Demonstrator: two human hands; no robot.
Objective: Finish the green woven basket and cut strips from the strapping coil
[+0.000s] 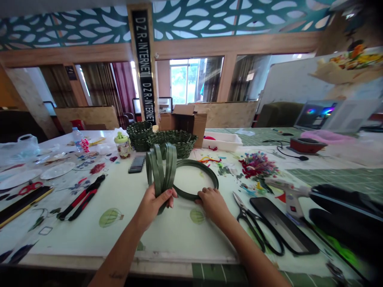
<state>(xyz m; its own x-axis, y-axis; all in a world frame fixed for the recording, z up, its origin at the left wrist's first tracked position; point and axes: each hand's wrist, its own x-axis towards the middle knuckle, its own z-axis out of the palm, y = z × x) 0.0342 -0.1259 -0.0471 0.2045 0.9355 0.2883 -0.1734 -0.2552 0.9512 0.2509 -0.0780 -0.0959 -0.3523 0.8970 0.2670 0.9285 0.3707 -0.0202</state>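
Several loops of flat green weaving strip (162, 167) stand upright in my left hand (158, 203), its fingers wrapped round their lower part. To the right lies a coil of the same green strip (214, 175), forming a wide ring on the table. My right hand (211, 201) grips the near edge of this coil, fingers closed over it. Behind the loops stand two woven green baskets, a low wide one (185, 144) and a taller round one (137, 135). The loops cover part of the wide basket and the coil's left side.
Scissors (254, 223), a black tray (284, 227) and a glue gun (295, 195) lie to the right. Red-handled pliers (83, 199) are on the left. Farther back are a phone-like pixelated object (137, 164), a lidded jar (122, 145), a cardboard box (200, 127) and colourful stems (259, 164).
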